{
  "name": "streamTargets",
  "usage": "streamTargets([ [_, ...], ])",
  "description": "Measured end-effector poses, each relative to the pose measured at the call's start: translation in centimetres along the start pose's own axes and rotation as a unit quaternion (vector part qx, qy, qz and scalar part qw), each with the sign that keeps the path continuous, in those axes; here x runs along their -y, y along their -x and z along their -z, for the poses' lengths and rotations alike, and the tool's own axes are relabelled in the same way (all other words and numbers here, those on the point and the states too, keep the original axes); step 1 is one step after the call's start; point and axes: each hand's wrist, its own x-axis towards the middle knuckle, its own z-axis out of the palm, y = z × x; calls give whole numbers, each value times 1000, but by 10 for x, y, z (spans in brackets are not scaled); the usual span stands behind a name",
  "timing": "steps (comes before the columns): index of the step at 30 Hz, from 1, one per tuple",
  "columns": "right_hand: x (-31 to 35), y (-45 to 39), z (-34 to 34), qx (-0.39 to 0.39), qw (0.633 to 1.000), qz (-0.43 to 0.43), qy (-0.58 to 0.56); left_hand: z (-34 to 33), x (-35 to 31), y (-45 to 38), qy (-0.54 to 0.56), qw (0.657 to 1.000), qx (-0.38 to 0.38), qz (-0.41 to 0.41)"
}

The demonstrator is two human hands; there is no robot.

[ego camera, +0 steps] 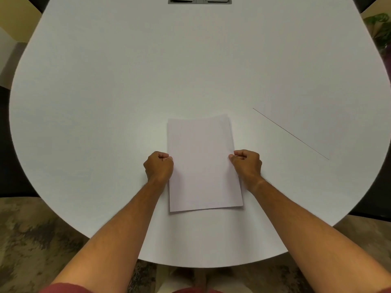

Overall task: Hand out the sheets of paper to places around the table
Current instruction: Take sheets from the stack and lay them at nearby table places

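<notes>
A stack of white paper sheets (203, 163) lies on the round white table (105, 92), near its front edge and straight ahead of me. My left hand (159, 166) is curled at the stack's left edge, thumb and fingers pinching it. My right hand (247, 163) is curled the same way at the right edge and pinches it too. A single white sheet (321, 117) lies flat on the table to the right, barely visible except for its dark near edge.
A grey power socket panel (200, 0) is set into the table at the far middle. Dark chairs stand at the left (12, 149) and right (380, 187) of the table. A potted plant (378, 28) is at the far right. Patterned carpet lies below.
</notes>
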Motion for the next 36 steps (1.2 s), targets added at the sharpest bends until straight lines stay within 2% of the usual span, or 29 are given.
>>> streamTargets([
  [14, 32, 7, -5, 77, 994, -6, -82, 59, -15, -5, 119, 991, 44, 43],
  [18, 47, 14, -8, 130, 987, -22, -92, 93, -13, -3, 139, 987, 61, 43],
  [24, 65, 35, -19, 228, 968, -48, -98, 135, 1, -2, 152, 987, 47, 37],
  [30, 80, 67, -44, 247, 964, -36, -95, 181, 17, -9, 173, 984, 43, 16],
  [36, 93, 115, -90, 224, 969, -17, -104, 240, 42, -33, 182, 981, 67, -11],
])
